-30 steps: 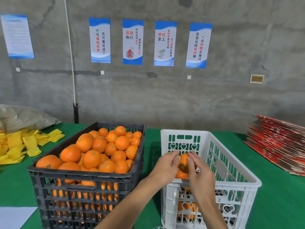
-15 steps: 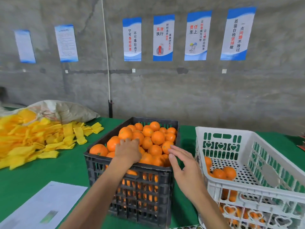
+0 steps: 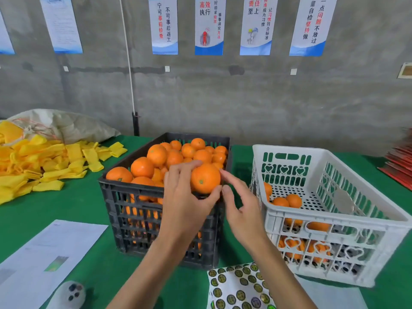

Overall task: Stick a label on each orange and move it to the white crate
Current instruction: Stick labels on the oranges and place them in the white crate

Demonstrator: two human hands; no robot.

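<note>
Your left hand grips an orange between fingers and thumb, just above the near right corner of the black crate. Your right hand sits at the orange's 3 o'clock — fingers loose, holding nothing, index tip beside the fruit. The white crate stands further toward 3 o'clock, the label sheet at 6 — on the green table.

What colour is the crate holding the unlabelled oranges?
Black crate, clearest in the head view.
</note>
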